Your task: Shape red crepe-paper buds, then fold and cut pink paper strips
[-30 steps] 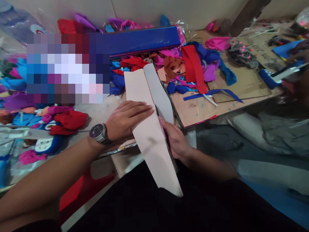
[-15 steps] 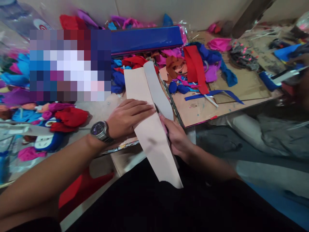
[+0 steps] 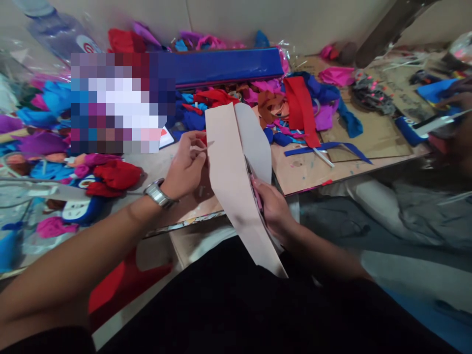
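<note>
A long pale pink sheet (image 3: 230,187) slants from the table's middle down over my lap. It is split lengthwise, and the right-hand flap (image 3: 258,145) curls away, showing a grey side. My left hand (image 3: 186,164), with a wristwatch, pinches the sheet's left edge near its upper end. Under the sheet's right side, my right hand (image 3: 275,211) grips scissors (image 3: 255,186) with pinkish handles. Their blades sit in the cut and are mostly hidden by the sheet.
Crumpled red, blue, pink and purple paper scraps cover the table. A long blue box (image 3: 221,66) lies at the back and a red strip (image 3: 300,108) on a cardboard board (image 3: 368,130). A plastic bottle (image 3: 55,29) lies at the top left. Another person's hand (image 3: 455,105) shows at the right edge.
My left hand has lifted from lying flat on the sheet and now pinches its left edge. The sheet has shifted up and right, and the right-hand flap has opened wider.
</note>
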Tool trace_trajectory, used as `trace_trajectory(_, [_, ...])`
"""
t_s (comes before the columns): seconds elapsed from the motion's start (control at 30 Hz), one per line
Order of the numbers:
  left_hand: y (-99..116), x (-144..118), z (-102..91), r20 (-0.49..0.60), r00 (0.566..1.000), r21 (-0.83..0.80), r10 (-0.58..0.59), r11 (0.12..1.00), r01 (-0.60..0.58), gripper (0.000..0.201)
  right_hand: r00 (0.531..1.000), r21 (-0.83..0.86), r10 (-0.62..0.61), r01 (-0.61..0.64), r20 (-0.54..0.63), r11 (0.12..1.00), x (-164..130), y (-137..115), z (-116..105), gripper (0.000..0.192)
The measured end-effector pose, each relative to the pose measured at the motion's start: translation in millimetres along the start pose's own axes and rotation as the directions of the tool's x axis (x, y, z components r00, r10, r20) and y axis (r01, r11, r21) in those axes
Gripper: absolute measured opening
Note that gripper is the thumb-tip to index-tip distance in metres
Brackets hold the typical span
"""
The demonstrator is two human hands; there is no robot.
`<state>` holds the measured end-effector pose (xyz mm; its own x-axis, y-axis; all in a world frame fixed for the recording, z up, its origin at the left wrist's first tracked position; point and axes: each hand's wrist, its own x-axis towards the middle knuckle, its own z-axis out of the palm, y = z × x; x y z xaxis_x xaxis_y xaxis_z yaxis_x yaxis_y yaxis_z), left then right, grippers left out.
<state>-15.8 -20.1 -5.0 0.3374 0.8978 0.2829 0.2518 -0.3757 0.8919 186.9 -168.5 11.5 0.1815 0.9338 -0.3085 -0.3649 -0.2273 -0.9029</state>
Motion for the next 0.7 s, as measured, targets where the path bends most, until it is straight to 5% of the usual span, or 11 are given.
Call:
trace_trajectory(0.1, [0.7,-1.5,5.0,0.053,0.963,-0.316,-0.265,0.91,0.268,0.04,0.998,-0.061,-0.038,0.036,-0.041,0.997,-5.4,3.7,-3.9,0.036])
trace_trajectory(0.23, [15.2,-5.6,7.9,0.122,0.905,-0.461,-0.406,0.785,0.414,0.059,0.998,-0.097,-0.054,0.058,0.044,0.994,-11.6,2.7,-3.7,0.032])
trace_trajectory(0.33, [29.4,-8.5,8.6,0.19,0.877,-0.512,-0.442,0.717,0.473,0.066,0.995,-0.08,-0.07,0.076,0.075,0.994,-13.3,1.9,-2.7,0.032])
trace_trajectory(0.5, [48.6,-15.3,8.9,0.411,0.811,-0.555,-0.415,0.593,0.584,0.044,0.993,-0.069,-0.034,0.042,0.11,0.997,-17.3,0.6,-1.8,0.034])
trace_trajectory(0.7, [56.5,-23.7,7.5,0.362,0.797,-0.605,-0.484,0.528,0.596,0.041,0.933,0.035,0.104,-0.124,0.345,0.992,-23.5,-2.6,-0.2,0.04])
